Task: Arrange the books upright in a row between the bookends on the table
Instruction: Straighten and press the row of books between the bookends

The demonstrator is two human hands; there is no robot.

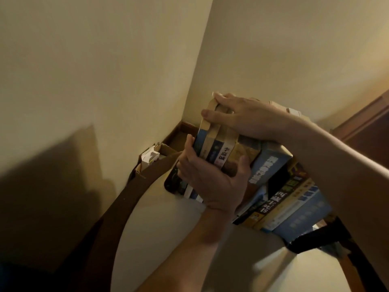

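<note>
A row of books (280, 199) stands upright on the round white table (168, 234), spines toward me. My left hand (212, 178) grips the lower spines of a small bunch of books (219, 148) at the left end of the row. My right hand (242, 116) lies over the tops of that same bunch, fingers curled over its left edge. A dark bookend (171, 182) shows low at the left end, mostly hidden by my left hand. Another dark bookend (311, 241) sits at the right end of the row.
The table has a brown rim (134, 190) and stands in a corner of cream walls. A cardboard box (160, 152) with a small white carton (149, 158) sits on the floor behind it. Dark wood trim (366, 123) is at the right.
</note>
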